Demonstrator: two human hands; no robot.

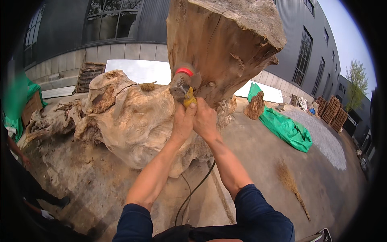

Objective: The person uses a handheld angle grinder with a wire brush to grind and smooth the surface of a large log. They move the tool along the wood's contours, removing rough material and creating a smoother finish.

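Observation:
Both my arms stretch forward and hold an angle grinder point(188, 96) with a yellow body and a red wheel at its head. My left hand point(183, 121) is closed around it, thumb on the yellow part. Beside it, my right hand point(204, 117) wraps the grinder from the right. The wheel is at the face of a tall, thick tree trunk point(217, 48); whether it touches the wood I cannot tell. Left of the trunk spreads a gnarled, pale root mass point(137, 121). A dark cord point(197, 187) hangs below my hands.
On the ground to the right lie a twig broom point(290, 181), a green tarp point(286, 129), grey gravel point(322, 133) and a wood chunk point(254, 106). Stacked pallets point(333, 111) stand farther off. Another person's dark-trousered leg point(42, 193) shows at the left edge.

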